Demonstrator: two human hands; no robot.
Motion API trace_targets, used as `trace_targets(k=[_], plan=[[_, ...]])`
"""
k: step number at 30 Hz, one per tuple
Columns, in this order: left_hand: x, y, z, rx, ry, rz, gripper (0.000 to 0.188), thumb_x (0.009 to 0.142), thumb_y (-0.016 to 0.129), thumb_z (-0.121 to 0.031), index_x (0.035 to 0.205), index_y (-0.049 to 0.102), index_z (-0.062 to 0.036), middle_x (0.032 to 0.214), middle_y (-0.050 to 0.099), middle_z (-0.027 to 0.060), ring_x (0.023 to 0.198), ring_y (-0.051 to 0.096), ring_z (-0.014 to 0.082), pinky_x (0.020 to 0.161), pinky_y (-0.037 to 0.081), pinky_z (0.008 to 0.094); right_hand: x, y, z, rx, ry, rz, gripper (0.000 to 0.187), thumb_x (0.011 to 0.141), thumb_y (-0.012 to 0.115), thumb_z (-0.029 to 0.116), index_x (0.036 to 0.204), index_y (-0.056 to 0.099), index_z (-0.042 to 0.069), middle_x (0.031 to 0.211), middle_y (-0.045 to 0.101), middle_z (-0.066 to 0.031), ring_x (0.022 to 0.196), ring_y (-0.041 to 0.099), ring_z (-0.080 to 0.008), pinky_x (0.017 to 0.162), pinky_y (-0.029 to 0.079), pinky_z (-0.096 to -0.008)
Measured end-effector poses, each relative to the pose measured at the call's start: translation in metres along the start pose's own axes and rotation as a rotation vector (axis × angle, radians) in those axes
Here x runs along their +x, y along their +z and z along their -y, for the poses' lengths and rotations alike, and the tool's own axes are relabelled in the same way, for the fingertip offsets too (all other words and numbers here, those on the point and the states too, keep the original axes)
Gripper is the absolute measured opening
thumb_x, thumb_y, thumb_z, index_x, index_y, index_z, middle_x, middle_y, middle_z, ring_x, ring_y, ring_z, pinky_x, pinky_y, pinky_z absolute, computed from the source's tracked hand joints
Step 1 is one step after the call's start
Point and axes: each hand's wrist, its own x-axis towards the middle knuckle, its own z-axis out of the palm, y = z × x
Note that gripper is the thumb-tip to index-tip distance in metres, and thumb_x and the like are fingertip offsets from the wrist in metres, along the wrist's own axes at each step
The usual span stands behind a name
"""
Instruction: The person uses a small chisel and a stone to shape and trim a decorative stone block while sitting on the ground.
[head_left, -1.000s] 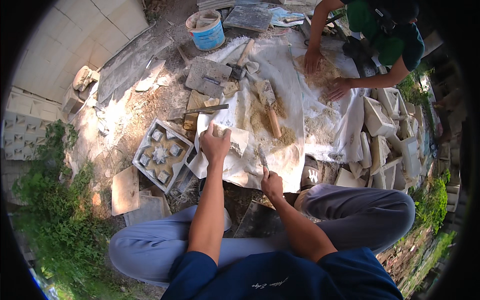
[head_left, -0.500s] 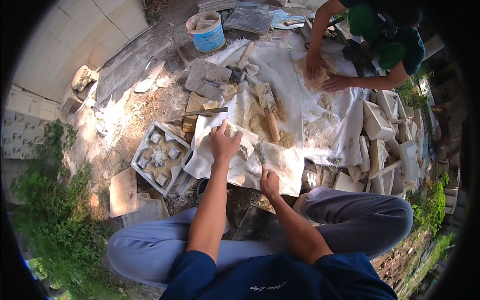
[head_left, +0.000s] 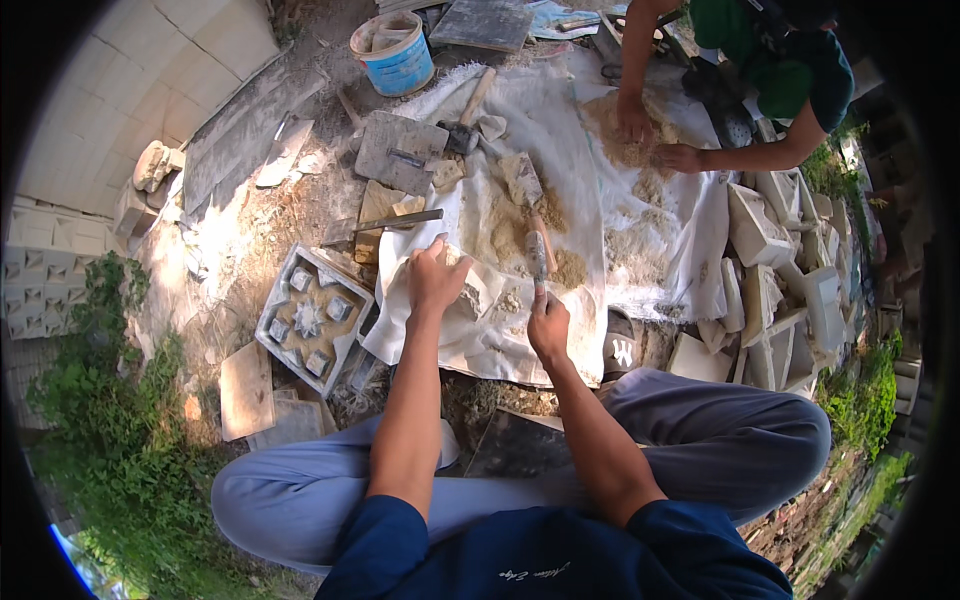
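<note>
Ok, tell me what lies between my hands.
The head view shows a pale chunk at your left hand, then small crumbs on white cloth before your right hand.

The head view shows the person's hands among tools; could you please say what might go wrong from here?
The small tool in the right hand overlaps the trowel in this view and might knock it. The left hand is at the pale block; a tool slip could perhaps nick its fingers. The dark bar near those fingers may get nudged.
</note>
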Motion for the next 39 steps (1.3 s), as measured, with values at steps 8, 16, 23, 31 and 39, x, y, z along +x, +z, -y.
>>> trace_targets(k=[8,16,23,31,39], plan=[[-0.004,-0.026,0.012,-0.104,-0.145,0.099,0.064,0.073,0.072,-0.033,0.129,0.062,-0.0029,0.125,0.063,0.0258,0.117,0.062,0.033,0.1,0.047,0.0357,-0.033,0.004,-0.026,-0.403,0.273,0.276,0.057,0.102,0.038,0.046,0.101,0.066,-0.004,0.099,0.065,-0.0341,0.097,0.062,-0.0504,0.085,0.05,-0.0543],[0.0,-0.02,0.013,-0.21,-0.047,-0.044,0.061,0.072,0.074,-0.029,0.128,0.064,-0.0067,0.123,0.064,0.0256,0.114,0.063,0.034,0.099,0.047,0.0364,-0.038,0.011,-0.055,-0.356,0.212,0.282,0.056,0.102,0.042,0.043,0.093,0.066,-0.006,0.087,0.064,-0.035,0.087,0.063,-0.0522,0.079,0.049,-0.0565],[0.0,0.008,-0.012,0.027,0.175,-0.13,0.062,0.072,0.075,-0.028,0.129,0.061,-0.0081,0.104,0.06,0.0219,0.103,0.059,0.0375,0.094,0.046,0.0437,-0.026,0.008,-0.03,-0.097,0.117,0.128,0.055,0.104,0.04,0.04,0.087,0.063,-0.007,0.08,0.063,-0.0325,0.078,0.062,-0.0495,0.071,0.045,-0.0553],[-0.002,0.008,-0.008,0.01,0.121,-0.073,0.066,0.068,0.077,-0.031,0.129,0.061,-0.0108,0.105,0.056,0.0179,0.105,0.056,0.0376,0.096,0.044,0.0431,0.011,0.015,0.033,0.184,-0.023,-0.08,0.047,0.104,0.04,0.035,0.086,0.058,-0.004,0.073,0.058,-0.0306,0.073,0.056,-0.0519,0.066,0.042,-0.0545],[-0.017,0.018,-0.018,0.132,0.316,-0.173,0.062,0.067,0.076,-0.026,0.127,0.062,-0.0136,0.111,0.056,0.0156,0.111,0.053,0.0341,0.1,0.041,0.0437,0.01,0.02,-0.015,-0.114,0.252,0.21,0.057,0.104,0.039,0.041,0.09,0.065,-0.008,0.087,0.065,-0.0344,0.09,0.063,-0.049,0.08,0.047,-0.0532]])
